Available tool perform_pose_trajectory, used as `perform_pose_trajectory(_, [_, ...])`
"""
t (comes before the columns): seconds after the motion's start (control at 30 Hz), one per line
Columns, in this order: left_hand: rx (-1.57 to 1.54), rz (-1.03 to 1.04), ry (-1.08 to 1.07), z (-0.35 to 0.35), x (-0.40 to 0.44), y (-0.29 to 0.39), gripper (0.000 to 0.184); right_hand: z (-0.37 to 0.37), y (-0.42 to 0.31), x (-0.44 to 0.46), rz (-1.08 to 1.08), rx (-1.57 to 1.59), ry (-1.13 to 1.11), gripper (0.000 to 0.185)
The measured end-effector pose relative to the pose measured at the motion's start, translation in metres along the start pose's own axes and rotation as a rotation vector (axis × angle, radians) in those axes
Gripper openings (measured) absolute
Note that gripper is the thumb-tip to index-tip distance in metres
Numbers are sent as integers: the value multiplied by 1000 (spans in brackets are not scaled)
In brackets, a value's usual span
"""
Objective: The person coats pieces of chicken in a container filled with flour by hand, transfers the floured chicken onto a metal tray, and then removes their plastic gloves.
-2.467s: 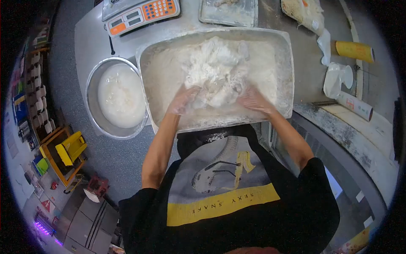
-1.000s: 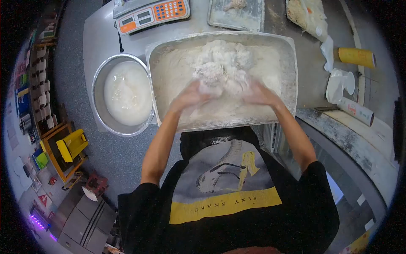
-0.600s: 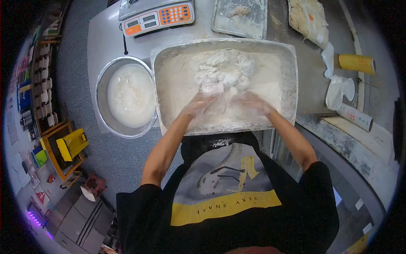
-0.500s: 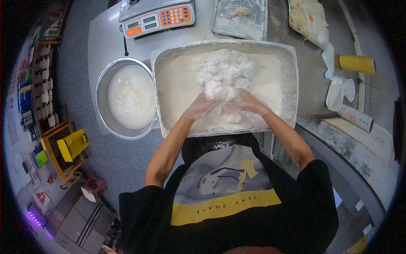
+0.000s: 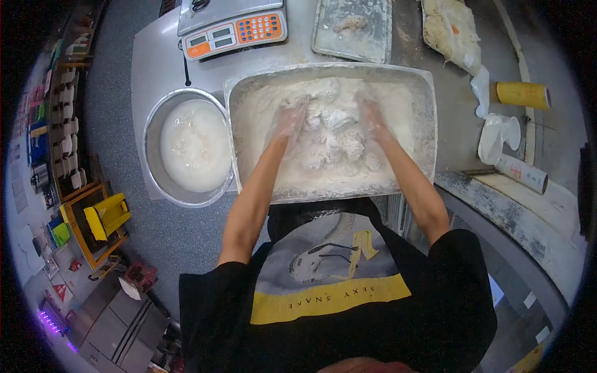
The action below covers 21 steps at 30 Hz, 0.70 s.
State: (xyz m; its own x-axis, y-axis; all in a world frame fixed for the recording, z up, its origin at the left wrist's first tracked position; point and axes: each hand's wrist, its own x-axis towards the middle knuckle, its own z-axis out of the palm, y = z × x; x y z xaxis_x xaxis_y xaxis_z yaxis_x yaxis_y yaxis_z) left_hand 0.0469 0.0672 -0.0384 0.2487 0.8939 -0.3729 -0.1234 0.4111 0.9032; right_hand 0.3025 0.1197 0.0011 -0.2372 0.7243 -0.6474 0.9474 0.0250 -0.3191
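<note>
while the left hand [image 5: 290, 122] and right hand [image 5: 374, 119] flank floured pieces [image 5: 352, 144] in the tub's [image 5: 425, 124] middle, each grip looks wide; low, even scooping inside the rim should limit spillage.

bowl [image 5: 154, 147] left of tub [image 5: 425, 133], scale [image 5: 234, 32] behind

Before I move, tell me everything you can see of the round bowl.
The bowl is round and open-topped, of what looks like silvery metal, with a shiny rim. It sits upright on the table, left of the powdery tub, its rim touching or nearly touching it. Cloudy white liquid with glossy highlights lies inside. Neither the left hand nor the right hand touches the bowl.
</note>
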Motion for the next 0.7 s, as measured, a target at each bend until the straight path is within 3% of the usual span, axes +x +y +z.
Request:
perform_pose_trajectory(0.03, [-33,-181,104,18,4,24,64,31,8,17,-383,186,309,50])
perform_pose_trajectory(0.07, [-67,-367,209,28,1,47,62,36,0,15,-565,304,463,50])
perform_pose_trajectory(0.1, [-64,-378,210,34,-14,70,62,41,-7,13,-758,386,609,50])
perform_pose_trajectory(0.17, [-337,-353,55,46,-33,97,59,-11,-47,-22,-165,1396,-36,55])
perform_pose_trajectory(0.2, [-428,-351,0,49,-38,97,58,-8,-37,-29,-154,1401,-36,55])
perform_pose_trajectory(0.27, [-135,-111,66,37,-37,69,54,-13,0,-36,-228,912,-116,50])
perform_pose_trajectory(0.3, [-137,-116,65,24,-46,67,54,-14,27,-44,-384,651,-59,48])
perform_pose_trajectory(0.33, [282,-88,-41,3,-58,67,53,-13,45,-53,-532,382,-5,46])
perform_pose_trajectory(0.37, [704,-54,-150,-13,-66,68,52,-24,35,-72,-531,382,-6,46])
perform_pose_trajectory(0.4, [702,-55,-148,-22,-68,66,52,-46,16,-95,-240,514,-78,42])
perform_pose_trajectory(0.43, [1023,-267,-232,-29,-68,64,51,-68,-2,-118,61,654,-108,39])
perform_pose_trajectory(0.47, [1340,-486,-318,-36,-67,59,50,-59,13,-119,147,681,-189,40])
perform_pose_trajectory(0.5, [1338,-482,-317,-43,-70,39,50,-36,39,-114,120,694,-249,42])
perform_pose_trajectory(0.57, [681,-243,-351,-56,-72,-8,50,12,96,-86,-92,768,-294,45])
perform_pose_trajectory(0.6, [678,-250,-353,-52,-73,-13,50,23,93,-85,-171,804,-305,47])
perform_pose_trajectory(0.67, [673,-68,-395,-39,-72,-24,51,41,93,-95,-246,871,-389,49])
perform_pose_trajectory(0.7, [671,-2,-405,-29,-70,-22,52,34,62,-104,-82,1025,-385,51])
